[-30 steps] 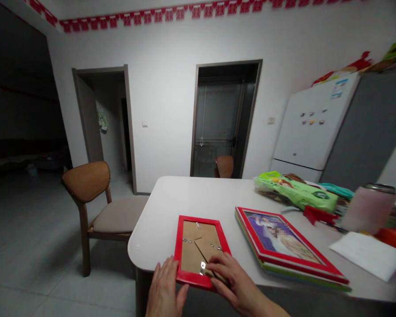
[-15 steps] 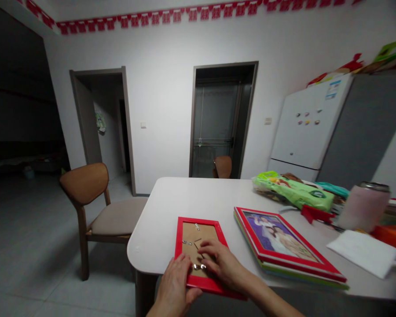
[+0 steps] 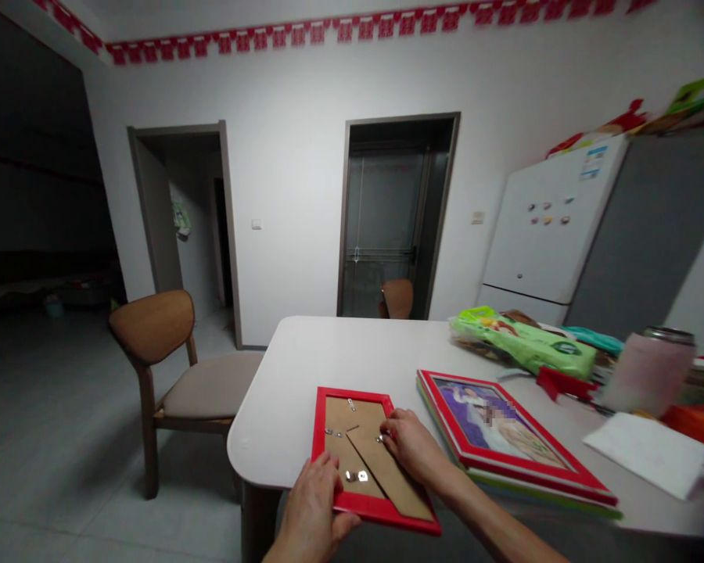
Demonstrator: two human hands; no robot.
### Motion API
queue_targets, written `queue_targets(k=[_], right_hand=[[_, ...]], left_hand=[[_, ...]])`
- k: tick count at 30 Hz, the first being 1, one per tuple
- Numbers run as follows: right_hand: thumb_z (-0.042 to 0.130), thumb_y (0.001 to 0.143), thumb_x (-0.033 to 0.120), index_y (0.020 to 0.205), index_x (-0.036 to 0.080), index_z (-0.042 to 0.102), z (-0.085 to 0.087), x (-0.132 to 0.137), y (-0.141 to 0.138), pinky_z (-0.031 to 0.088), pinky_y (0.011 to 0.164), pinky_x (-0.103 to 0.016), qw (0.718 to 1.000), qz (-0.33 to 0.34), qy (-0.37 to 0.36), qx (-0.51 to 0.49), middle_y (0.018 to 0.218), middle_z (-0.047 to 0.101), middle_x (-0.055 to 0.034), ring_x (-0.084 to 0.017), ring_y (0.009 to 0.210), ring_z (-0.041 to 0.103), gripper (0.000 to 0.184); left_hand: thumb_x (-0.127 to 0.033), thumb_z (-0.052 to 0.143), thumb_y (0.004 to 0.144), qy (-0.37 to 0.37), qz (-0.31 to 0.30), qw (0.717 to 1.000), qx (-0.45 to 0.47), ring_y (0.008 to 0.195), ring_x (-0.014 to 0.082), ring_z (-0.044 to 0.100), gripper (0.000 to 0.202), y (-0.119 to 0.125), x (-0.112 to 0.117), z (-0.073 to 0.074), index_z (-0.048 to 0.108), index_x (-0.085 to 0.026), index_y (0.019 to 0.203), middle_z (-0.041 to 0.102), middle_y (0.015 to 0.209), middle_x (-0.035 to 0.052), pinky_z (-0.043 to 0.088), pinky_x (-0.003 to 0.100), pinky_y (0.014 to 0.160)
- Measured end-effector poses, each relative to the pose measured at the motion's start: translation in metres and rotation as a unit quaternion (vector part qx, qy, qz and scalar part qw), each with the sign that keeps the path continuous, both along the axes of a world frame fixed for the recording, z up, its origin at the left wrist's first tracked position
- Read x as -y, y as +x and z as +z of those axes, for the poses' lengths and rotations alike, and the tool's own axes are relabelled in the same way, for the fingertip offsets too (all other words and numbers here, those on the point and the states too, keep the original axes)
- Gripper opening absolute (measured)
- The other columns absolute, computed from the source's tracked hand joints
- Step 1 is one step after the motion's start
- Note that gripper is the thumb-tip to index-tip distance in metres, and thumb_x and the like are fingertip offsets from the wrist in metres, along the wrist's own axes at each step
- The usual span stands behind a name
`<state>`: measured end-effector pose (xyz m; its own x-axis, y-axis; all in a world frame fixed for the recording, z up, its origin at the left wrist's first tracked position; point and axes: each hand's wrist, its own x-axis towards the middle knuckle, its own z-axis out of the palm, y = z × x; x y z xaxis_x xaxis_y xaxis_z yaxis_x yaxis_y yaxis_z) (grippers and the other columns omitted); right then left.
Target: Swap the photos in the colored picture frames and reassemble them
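Observation:
A small red picture frame (image 3: 322, 422) lies face down on the white table (image 3: 352, 344), its brown backing board and metal clips showing. My left hand (image 3: 314, 504) grips the frame's near left edge, fingers curled over it. My right hand (image 3: 411, 447) rests on the backing at the frame's right side, fingertips pressed at a clip. The cardboard stand flap lies flat across the backing.
A stack of larger red frames (image 3: 516, 442) with a photo on top lies right of the small frame. Behind it are a green packet (image 3: 525, 340), a pink flask (image 3: 648, 371) and white paper (image 3: 651, 453). A wooden chair (image 3: 170, 367) stands at the left; a fridge (image 3: 551, 227) at the right.
My right hand moved from the frame's lower middle up to its right edge, uncovering the stand flap. My left hand slid onto the near left edge and stays there.

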<state>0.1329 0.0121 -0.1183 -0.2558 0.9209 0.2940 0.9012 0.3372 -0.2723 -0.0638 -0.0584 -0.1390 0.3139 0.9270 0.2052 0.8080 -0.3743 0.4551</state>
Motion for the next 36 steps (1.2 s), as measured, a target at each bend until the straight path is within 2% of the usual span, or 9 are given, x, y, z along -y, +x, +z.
queue_targets(k=[5, 9, 12, 16, 21, 27, 30, 33, 36], right_hand=[[0.041, 0.076, 0.025, 0.083, 0.017, 0.064, -0.005, -0.001, -0.035, 0.034, 0.072, -0.022, 0.998, 0.046, 0.011, -0.043, 0.084, 0.060, -0.0065, -0.015, 0.081, 0.050, 0.026], [0.043, 0.075, 0.027, 0.069, 0.018, 0.065, -0.007, -0.007, -0.066, 0.033, 0.066, -0.021, 0.999, 0.048, 0.001, -0.013, 0.075, 0.060, -0.0046, -0.013, 0.072, 0.051, 0.024], [0.042, 0.075, 0.027, 0.070, 0.017, 0.064, -0.009, -0.013, -0.073, 0.032, 0.066, -0.022, 1.000, 0.014, 0.006, -0.008, 0.078, 0.059, -0.0063, -0.014, 0.073, 0.051, 0.024], [0.039, 0.078, 0.030, 0.073, 0.017, 0.063, -0.011, -0.021, -0.067, 0.033, 0.066, -0.022, 1.000, -0.015, 0.010, 0.000, 0.081, 0.060, -0.0072, -0.014, 0.075, 0.051, 0.028], [0.037, 0.079, 0.030, 0.087, 0.016, 0.061, -0.012, -0.034, -0.056, 0.032, 0.071, -0.028, 0.998, -0.065, 0.009, 0.011, 0.090, 0.061, -0.0098, -0.019, 0.083, 0.050, 0.029], [0.040, 0.076, 0.025, 0.091, 0.022, 0.061, -0.013, -0.042, -0.056, 0.031, 0.075, -0.027, 0.999, -0.045, -0.002, 0.007, 0.093, 0.062, -0.0048, -0.018, 0.085, 0.050, 0.026], [0.039, 0.075, 0.025, 0.097, 0.021, 0.059, -0.008, -0.034, -0.054, 0.031, 0.078, -0.027, 0.999, -0.038, 0.004, 0.001, 0.098, 0.060, -0.0058, -0.018, 0.089, 0.050, 0.030], [0.039, 0.075, 0.031, 0.104, 0.019, 0.056, -0.001, -0.014, -0.041, 0.031, 0.080, -0.027, 0.999, -0.032, 0.008, -0.019, 0.106, 0.055, -0.0078, -0.018, 0.096, 0.047, 0.036], [0.046, 0.069, 0.040, 0.098, 0.019, 0.059, 0.001, 0.012, -0.022, 0.035, 0.075, -0.026, 0.999, -0.015, -0.027, -0.030, 0.098, 0.057, -0.0084, -0.019, 0.088, 0.050, 0.039]], left_hand=[[-0.022, 0.066, 0.059, 0.000, 0.005, 1.000, -0.020, 0.113, 0.0271, 0.038, 0.061, 0.008, 0.005, 0.001, 0.044, -0.009, 0.115, 0.043, 0.121, 0.0176, 0.031, 0.041, 0.096], [-0.020, 0.066, 0.058, 0.008, 0.004, 0.999, -0.040, 0.113, 0.0272, 0.039, 0.062, 0.014, 0.005, 0.002, 0.044, -0.007, 0.115, 0.044, 0.120, 0.0182, 0.031, 0.040, 0.096], [-0.019, 0.065, 0.059, 0.011, -0.002, 0.999, -0.048, 0.113, 0.0273, 0.038, 0.061, 0.015, 0.006, 0.004, 0.044, -0.004, 0.115, 0.044, 0.120, 0.0196, 0.031, 0.040, 0.096], [-0.021, 0.065, 0.060, 0.014, 0.000, 0.999, -0.041, 0.112, 0.0286, 0.039, 0.062, 0.013, 0.007, 0.004, 0.044, -0.004, 0.115, 0.044, 0.119, 0.0208, 0.032, 0.041, 0.095], [-0.023, 0.067, 0.058, 0.001, 0.009, 0.999, -0.033, 0.112, 0.0295, 0.039, 0.062, 0.013, 0.006, 0.004, 0.046, -0.006, 0.113, 0.043, 0.120, 0.0209, 0.033, 0.042, 0.094], [-0.023, 0.067, 0.060, 0.011, 0.003, 1.000, -0.025, 0.112, 0.0278, 0.039, 0.058, 0.013, 0.005, 0.003, 0.047, -0.009, 0.112, 0.046, 0.119, 0.0186, 0.033, 0.041, 0.095], [-0.024, 0.067, 0.059, 0.009, 0.001, 1.000, -0.026, 0.112, 0.0282, 0.039, 0.059, 0.012, 0.004, 0.004, 0.047, -0.009, 0.112, 0.046, 0.118, 0.0187, 0.033, 0.042, 0.094], [-0.024, 0.067, 0.059, -0.003, -0.003, 1.000, -0.028, 0.113, 0.0274, 0.038, 0.058, 0.011, 0.003, 0.006, 0.048, -0.009, 0.111, 0.045, 0.119, 0.0181, 0.031, 0.040, 0.096], [-0.024, 0.065, 0.061, -0.016, 0.001, 1.000, -0.023, 0.115, 0.0265, 0.035, 0.060, 0.011, 0.003, 0.006, 0.045, -0.008, 0.114, 0.041, 0.123, 0.0179, 0.029, 0.039, 0.097]])
